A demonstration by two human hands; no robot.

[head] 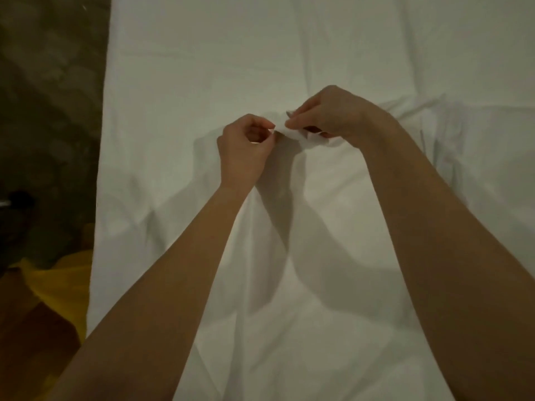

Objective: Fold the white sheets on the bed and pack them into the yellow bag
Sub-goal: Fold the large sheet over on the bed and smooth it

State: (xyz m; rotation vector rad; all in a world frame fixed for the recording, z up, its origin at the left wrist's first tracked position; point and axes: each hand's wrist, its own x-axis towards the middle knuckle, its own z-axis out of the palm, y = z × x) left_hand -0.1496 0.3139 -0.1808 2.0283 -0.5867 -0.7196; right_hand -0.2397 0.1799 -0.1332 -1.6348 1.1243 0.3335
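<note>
White cotton-like cloth fills most of the head view: a white sheet (289,68) lies spread over the bed, creased in long soft folds and marked by the shadows of two bare forearms that reach in from the bottom edge. Both hands meet near the middle of the picture, close together but not touching each other. The left hand (246,146) has its fingers curled in, thumb and forefinger pinching a small raised bit of the sheet's edge at its right side. The right hand (327,114), just beside it and slightly farther up the bed, pinches the same lifted fold with its fingertips (291,123), the remaining fingers bent under and gathering a little more cloth below the palm. Between the two hands the fabric stands up in a short ridge, while a bunched edge of sheet runs off to the right from the right wrist.

Left of the bed, the sheet's edge hangs straight down beside a dim, mottled floor (49,82). The yellow bag (58,282) lies crumpled on that floor at the lower left, near the bed's side and well apart from the hands. A dark object above the bag is too dim to identify.
</note>
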